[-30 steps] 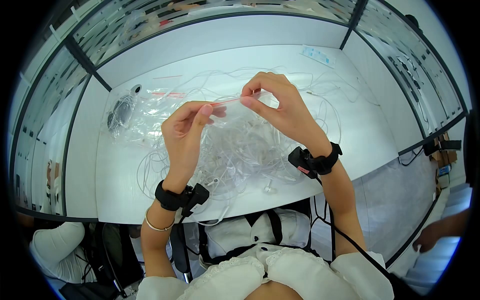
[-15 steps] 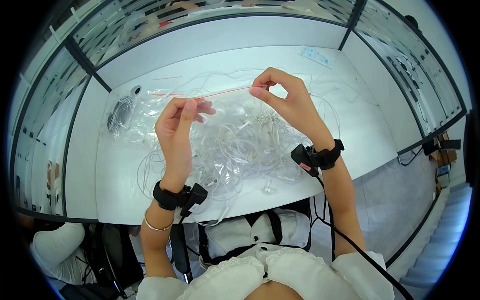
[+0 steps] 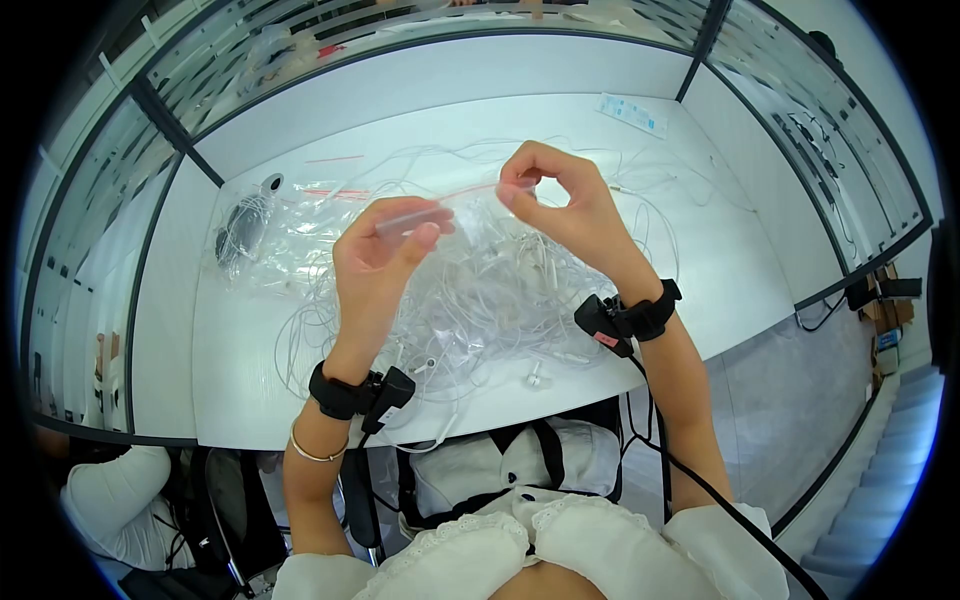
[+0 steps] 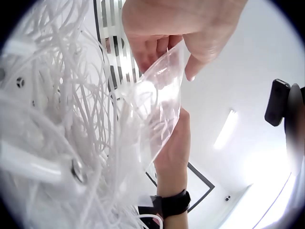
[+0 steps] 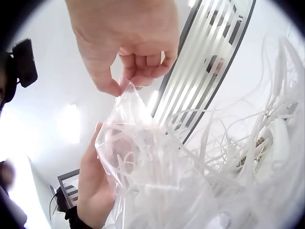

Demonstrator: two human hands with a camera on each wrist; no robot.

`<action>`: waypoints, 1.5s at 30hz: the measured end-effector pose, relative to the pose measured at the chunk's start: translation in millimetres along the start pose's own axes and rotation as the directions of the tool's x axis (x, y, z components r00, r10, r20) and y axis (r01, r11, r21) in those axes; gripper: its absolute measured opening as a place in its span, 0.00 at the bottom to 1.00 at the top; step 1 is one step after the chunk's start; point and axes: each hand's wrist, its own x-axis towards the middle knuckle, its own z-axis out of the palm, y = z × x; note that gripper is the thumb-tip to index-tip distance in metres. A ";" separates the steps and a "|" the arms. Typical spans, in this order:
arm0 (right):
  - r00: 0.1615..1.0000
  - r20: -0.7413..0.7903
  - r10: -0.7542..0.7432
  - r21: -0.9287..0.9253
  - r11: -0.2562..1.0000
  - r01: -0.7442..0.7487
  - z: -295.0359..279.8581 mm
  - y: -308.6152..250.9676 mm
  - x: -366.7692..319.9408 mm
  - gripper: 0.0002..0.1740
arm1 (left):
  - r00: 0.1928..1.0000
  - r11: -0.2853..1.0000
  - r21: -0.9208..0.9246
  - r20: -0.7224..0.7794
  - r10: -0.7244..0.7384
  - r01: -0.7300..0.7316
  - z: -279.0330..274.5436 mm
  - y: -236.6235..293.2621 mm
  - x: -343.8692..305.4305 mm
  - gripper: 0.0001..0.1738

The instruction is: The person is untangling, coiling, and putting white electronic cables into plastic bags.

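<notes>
A clear zip bag with a thin red line along its top edge hangs between both hands, above a heap of white earphone cables. My right hand pinches one top corner between thumb and fingers; the right wrist view shows the bag drawn up to a point there. My left hand holds the other end, where a see-through flap lies across the fingers. In the left wrist view, the bag's corner runs up between the left thumb and fingers. White cables show through and behind the plastic.
More clear bags with red edges and a dark round coil lie at the table's left. A blue and white packet rests at the back right. Low white partitions surround the table. A black cable trails from the right wrist camera.
The hands first spread apart, pulling the red edge straight. Since then the left hand has come back rightward and lower, and a clear flap now shows over its fingers. The right hand moved slightly.
</notes>
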 end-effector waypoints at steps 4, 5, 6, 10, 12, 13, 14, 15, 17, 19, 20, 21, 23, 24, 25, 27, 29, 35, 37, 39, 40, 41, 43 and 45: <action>0.998 0.049 -0.039 0.110 0.993 0.034 5.6 -4.7 -2.2 0.06 | 0.998 0.998 0.014 -0.014 -0.061 0.061 0.9 0.9 -0.6 0.09; 0.998 0.058 -0.024 0.121 0.993 0.017 5.4 -3.9 -2.1 0.06 | 0.998 0.998 0.013 -0.015 -0.067 0.068 1.3 1.2 -0.5 0.09; 0.998 0.067 -0.009 0.130 0.991 0.000 5.6 -2.4 -1.8 0.06 | 0.997 0.997 0.013 -0.024 -0.070 0.070 1.1 1.1 -0.4 0.08; 0.998 0.037 0.047 0.108 0.993 -0.051 3.5 0.6 -0.6 0.09 | 0.995 0.997 0.010 -0.070 -0.076 0.077 -2.8 0.2 0.3 0.07; 0.997 0.037 0.064 0.080 0.995 -0.066 -0.2 1.0 -0.5 0.09 | 0.994 0.997 0.012 -0.080 -0.076 0.077 -4.6 -0.2 0.4 0.07; 0.997 0.038 0.072 0.067 0.995 -0.074 -1.8 1.0 -0.1 0.10 | 0.994 0.997 0.016 -0.076 -0.074 0.075 -5.5 -0.4 0.5 0.07; 0.997 0.050 0.062 0.072 0.995 -0.066 -3.1 0.8 0.2 0.08 | 0.995 0.997 0.019 -0.073 -0.072 0.074 -6.1 -0.4 0.5 0.07; 0.997 0.061 0.053 0.077 0.995 -0.058 -4.2 0.6 0.3 0.07 | 0.995 0.997 0.014 -0.070 -0.071 0.072 -6.5 -0.3 0.5 0.08; 0.997 0.066 0.030 0.093 0.995 -0.036 -5.5 1.4 0.3 0.06 | 0.996 0.998 0.002 -0.065 -0.067 0.067 -6.7 0.1 0.9 0.09; 0.999 0.055 0.002 0.115 0.993 -0.009 -5.0 4.0 0.2 0.06 | 0.996 0.997 0.001 -0.046 -0.080 0.080 -6.6 0.7 1.3 0.09; 0.999 0.052 0.015 0.126 0.992 -0.021 -4.6 4.7 0.7 0.06 | 0.996 0.996 0.001 -0.037 -0.086 0.086 -6.6 0.9 1.5 0.10; 0.998 0.049 0.028 0.137 0.990 -0.035 -4.5 5.4 1.2 0.06 | 0.995 0.995 -0.025 -0.041 -0.095 0.094 -6.2 0.9 1.6 0.10; 0.997 0.050 0.061 0.143 0.987 -0.068 -4.1 5.1 1.1 0.07 | 0.993 0.991 -0.077 -0.046 -0.111 0.107 -5.3 0.7 1.8 0.11; 0.995 0.053 0.081 0.137 0.987 -0.088 -3.6 3.9 0.7 0.09 | 0.993 0.993 -0.058 -0.041 -0.108 0.105 -5.3 0.2 1.7 0.11; 0.993 0.056 0.101 0.132 0.985 -0.108 -2.9 2.8 0.5 0.10 | 0.994 0.994 -0.040 -0.037 -0.104 0.103 -5.3 -0.5 1.3 0.11; 0.995 0.075 0.061 0.142 0.987 -0.071 -1.7 2.3 0.8 0.10 | 0.994 0.994 -0.018 -0.031 -0.109 0.108 -4.6 -0.4 0.5 0.10; 0.997 0.078 0.012 0.123 0.992 -0.022 -1.9 3.7 0.8 0.09 | 0.992 0.992 -0.011 -0.025 -0.122 0.122 -2.5 1.0 -0.2 0.09; 0.997 0.061 -0.036 0.138 0.990 0.027 4.8 3.0 -2.4 0.08 | 0.995 0.995 -0.014 -0.025 -0.096 0.096 1.6 -2.5 -1.7 0.09; 0.996 0.092 0.000 0.156 0.988 -0.014 6.0 0.9 -1.5 0.09 | 0.996 0.996 0.025 -0.031 -0.084 0.085 -0.9 -1.6 -1.7 0.09; 0.994 0.103 0.041 0.156 0.986 -0.057 4.4 -0.8 -1.0 0.09 | 0.996 0.995 0.041 -0.039 -0.084 0.086 -3.4 -1.7 -1.2 0.09; 0.993 0.100 0.065 0.149 0.986 -0.079 1.2 -0.6 -0.6 0.09 | 0.995 0.995 0.037 -0.045 -0.091 0.092 -4.3 -2.0 -0.6 0.09; 0.991 0.098 0.088 0.142 0.985 -0.101 -2.1 -0.5 -0.1 0.09 | 0.994 0.994 0.034 -0.053 -0.097 0.099 -4.9 -2.0 -0.4 0.09; 0.993 0.084 0.085 0.128 0.987 -0.095 -6.1 0.9 1.1 0.10 | 0.992 0.993 -0.008 -0.048 -0.119 0.119 -4.6 -1.8 -0.2 0.11; 0.998 0.050 0.029 0.121 0.992 -0.035 -6.3 4.7 0.6 0.10 | 0.990 0.990 -0.048 -0.039 -0.136 0.134 -3.5 -0.7 0.8 0.14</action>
